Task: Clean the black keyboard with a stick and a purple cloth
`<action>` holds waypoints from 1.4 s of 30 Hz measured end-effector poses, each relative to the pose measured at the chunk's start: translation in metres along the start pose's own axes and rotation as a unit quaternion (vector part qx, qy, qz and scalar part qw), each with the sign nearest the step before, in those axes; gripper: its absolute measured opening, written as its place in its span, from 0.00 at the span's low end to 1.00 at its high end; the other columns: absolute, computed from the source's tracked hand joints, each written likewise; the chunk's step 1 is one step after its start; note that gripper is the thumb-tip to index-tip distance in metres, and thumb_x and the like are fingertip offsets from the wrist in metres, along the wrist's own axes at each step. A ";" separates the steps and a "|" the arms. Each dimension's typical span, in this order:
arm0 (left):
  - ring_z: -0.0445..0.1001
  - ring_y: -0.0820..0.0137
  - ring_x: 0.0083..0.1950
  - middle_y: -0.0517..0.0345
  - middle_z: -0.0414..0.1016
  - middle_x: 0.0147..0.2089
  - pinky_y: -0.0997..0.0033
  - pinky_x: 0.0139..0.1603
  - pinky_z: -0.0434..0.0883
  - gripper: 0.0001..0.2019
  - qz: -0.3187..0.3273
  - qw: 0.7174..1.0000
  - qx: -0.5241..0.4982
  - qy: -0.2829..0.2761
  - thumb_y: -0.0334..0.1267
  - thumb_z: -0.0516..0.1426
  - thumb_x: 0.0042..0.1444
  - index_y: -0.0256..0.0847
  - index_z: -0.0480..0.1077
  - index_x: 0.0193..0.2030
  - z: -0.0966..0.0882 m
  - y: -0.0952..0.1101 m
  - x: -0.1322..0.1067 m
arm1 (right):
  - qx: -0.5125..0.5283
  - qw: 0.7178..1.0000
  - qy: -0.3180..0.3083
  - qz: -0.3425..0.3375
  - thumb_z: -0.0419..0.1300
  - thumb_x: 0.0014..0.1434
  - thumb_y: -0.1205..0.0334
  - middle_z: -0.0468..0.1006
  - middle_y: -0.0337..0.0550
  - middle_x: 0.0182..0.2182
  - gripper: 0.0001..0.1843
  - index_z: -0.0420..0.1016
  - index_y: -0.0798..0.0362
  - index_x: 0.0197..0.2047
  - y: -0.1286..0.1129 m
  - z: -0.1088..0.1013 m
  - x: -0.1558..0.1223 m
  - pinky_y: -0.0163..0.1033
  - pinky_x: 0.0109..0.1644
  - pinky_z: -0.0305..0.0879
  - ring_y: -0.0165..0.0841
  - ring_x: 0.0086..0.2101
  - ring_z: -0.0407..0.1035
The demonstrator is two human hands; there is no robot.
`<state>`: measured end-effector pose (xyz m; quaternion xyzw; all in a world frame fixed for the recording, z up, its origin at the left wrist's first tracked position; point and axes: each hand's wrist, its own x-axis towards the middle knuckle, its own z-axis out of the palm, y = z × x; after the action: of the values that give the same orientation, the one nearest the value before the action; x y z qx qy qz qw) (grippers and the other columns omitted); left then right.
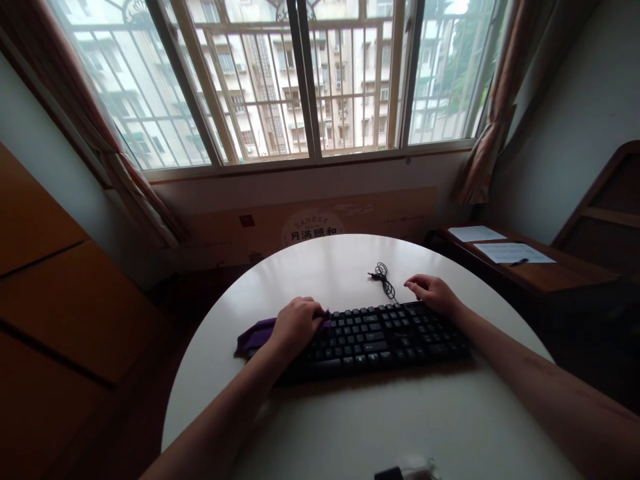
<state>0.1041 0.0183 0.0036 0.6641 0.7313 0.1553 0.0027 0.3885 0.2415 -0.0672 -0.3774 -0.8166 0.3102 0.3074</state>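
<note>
A black keyboard [373,340] lies across the white round table [415,420], its keys facing up. My left hand [297,323] is closed on a purple cloth [257,335] over the keyboard's left end. Part of the cloth spreads out to the left of the hand, and a small bit shows by the fingertips. At the far right corner of the keyboard rests my right hand [433,292], its fingers loosely bent and apart, pointing left, with nothing seen in them. A bundled black cable [383,280] lies behind the keyboard. My left hand and forearm hide the keyboard's left keys.
Near the table's front edge lies a small dark object [389,473], partly cut off, beside something pale. To the right, a low wooden table [575,273] bears paper sheets [515,253] and a pen [519,262]. Wooden cabinets [45,300] stand left; a barred window [310,87] is ahead.
</note>
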 end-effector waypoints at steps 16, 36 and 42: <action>0.73 0.62 0.46 0.54 0.78 0.43 0.65 0.50 0.68 0.13 0.035 0.998 -0.023 -0.043 0.34 0.53 0.56 0.45 0.78 0.43 0.001 -0.010 0.001 | 0.003 1.000 -0.003 -0.002 0.55 0.57 0.46 0.75 0.40 0.24 0.21 0.77 0.55 0.39 0.001 0.000 0.002 0.33 0.32 0.62 0.29 0.26 0.68; 0.78 0.66 0.43 0.60 0.81 0.42 0.71 0.48 0.71 0.13 0.001 0.980 -0.177 -0.095 0.34 0.57 0.51 0.45 0.79 0.42 -0.005 -0.024 0.002 | 0.004 1.000 -0.001 -0.005 0.55 0.57 0.45 0.75 0.40 0.24 0.21 0.77 0.55 0.39 0.007 0.001 0.004 0.34 0.32 0.63 0.30 0.26 0.68; 0.78 0.67 0.39 0.61 0.82 0.38 0.73 0.44 0.72 0.11 -0.032 0.978 -0.190 -0.080 0.34 0.58 0.48 0.44 0.80 0.37 -0.009 -0.020 0.002 | 0.003 1.000 0.002 -0.007 0.55 0.57 0.45 0.75 0.40 0.25 0.21 0.77 0.54 0.38 0.008 0.002 0.004 0.34 0.32 0.63 0.30 0.26 0.68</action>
<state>0.0830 0.0169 0.0076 0.6383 0.7064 0.2377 0.1924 0.3889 0.2482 -0.0731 -0.3713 -0.8179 0.3097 0.3118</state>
